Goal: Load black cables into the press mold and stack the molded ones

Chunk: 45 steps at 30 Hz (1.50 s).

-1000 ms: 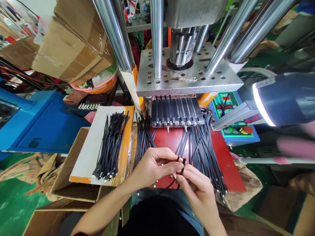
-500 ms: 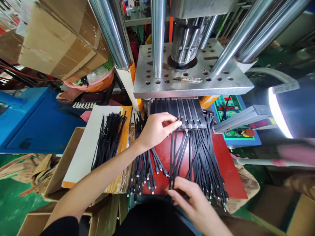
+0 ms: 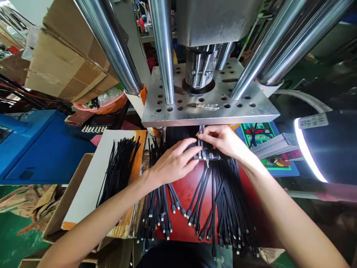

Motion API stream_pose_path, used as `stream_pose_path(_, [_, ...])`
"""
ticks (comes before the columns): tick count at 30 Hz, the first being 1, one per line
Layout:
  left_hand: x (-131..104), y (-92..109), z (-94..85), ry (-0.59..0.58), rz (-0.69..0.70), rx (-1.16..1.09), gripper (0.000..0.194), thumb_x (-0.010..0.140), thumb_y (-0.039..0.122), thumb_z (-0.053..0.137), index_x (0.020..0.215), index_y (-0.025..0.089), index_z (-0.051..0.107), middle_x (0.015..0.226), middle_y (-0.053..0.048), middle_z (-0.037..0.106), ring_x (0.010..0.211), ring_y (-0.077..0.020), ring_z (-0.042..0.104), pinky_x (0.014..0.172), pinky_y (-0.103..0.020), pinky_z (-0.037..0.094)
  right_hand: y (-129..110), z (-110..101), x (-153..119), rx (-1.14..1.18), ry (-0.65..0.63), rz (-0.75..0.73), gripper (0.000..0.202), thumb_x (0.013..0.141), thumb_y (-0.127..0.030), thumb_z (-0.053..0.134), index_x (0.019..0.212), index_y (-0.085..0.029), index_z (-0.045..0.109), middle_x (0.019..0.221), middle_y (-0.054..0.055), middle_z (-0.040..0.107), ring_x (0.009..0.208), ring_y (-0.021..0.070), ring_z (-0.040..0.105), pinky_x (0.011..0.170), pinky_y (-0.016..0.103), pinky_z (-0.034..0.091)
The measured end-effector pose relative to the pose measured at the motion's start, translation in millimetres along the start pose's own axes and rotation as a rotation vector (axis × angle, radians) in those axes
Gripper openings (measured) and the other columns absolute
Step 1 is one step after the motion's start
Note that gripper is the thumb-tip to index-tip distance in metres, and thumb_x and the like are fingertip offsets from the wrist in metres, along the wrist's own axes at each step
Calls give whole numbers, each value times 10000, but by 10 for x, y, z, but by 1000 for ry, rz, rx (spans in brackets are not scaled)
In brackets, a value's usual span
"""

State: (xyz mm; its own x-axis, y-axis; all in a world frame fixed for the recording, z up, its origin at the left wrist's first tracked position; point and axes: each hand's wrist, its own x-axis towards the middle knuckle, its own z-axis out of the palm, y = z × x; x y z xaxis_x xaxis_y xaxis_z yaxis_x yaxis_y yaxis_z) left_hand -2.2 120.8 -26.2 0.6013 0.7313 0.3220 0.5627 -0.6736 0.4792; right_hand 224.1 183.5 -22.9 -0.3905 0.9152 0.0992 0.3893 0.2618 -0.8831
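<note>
My right hand (image 3: pixel 224 140) reaches in under the steel plate, thumb and index finger pinched on a flat black cable (image 3: pixel 201 131) over the black slotted fixture (image 3: pixel 214 153). Beside it, my left hand (image 3: pixel 175 160) is open, its fingers stretched out and a little apart at the fixture's left part. Black cables (image 3: pixel 228 201) hang from the fixture's front edge and fan over the red board (image 3: pixel 185 178), their metal plugs toward me. More cables (image 3: pixel 160 208) with plugs lie left of centre. My hands cover part of the fixture.
Just above my hands is a thick steel plate (image 3: pixel 209 118) with holes, between upright steel rods (image 3: pixel 163 52). A bundle of black cables (image 3: pixel 118 167) rests on a white board (image 3: pixel 83 193) at left. A control panel (image 3: pixel 259 137) and a lit lamp (image 3: pixel 309 149) stand at right.
My right hand has moved from the lower cable ends up to the fixture. My left hand has loosened its pinch and shifted slightly left. The view has tilted upward a little.
</note>
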Motion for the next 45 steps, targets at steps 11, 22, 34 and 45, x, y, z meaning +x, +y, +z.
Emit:
stream_pose_path(11, [46,69,61,-213,201,502,395,1114,319,582,1395,49,651,1563,-255,633,1508,-361,570,1229,-514,487,196,-1,4,3,89,-20,392,937,-569,699,864,-186,727,694,-10,661,480,120,483,519,276,393])
stream_pose_path(22, [-6,383,286,-249,16,716,570,1120,353,575,1627,103,502,1693,-259,493,1581,-382,490,1272,-567,432,129,84,-261,-255,322,-91,263,1033,-364,584,1038,-190,781,910,96,731,728,220,660,682,348,535])
stream_pose_path(34, [517,238,3,-373,-226,450,696,1157,438,425,1682,-11,347,1787,-235,319,1684,-349,295,1363,-605,249,-21,194,-167,-1091,138,61,518,1074,-147,391,1441,-179,755,1179,216,709,1031,342,673,837,414,486])
stream_pose_path(45, [1047,-186,38,-224,-247,434,457,1145,242,362,1335,-6,696,1368,-287,737,1280,-367,716,1149,-501,519,-8,27,590,-977,113,35,526,1002,-60,370,1407,-106,703,1278,221,778,1177,395,657,1044,541,483])
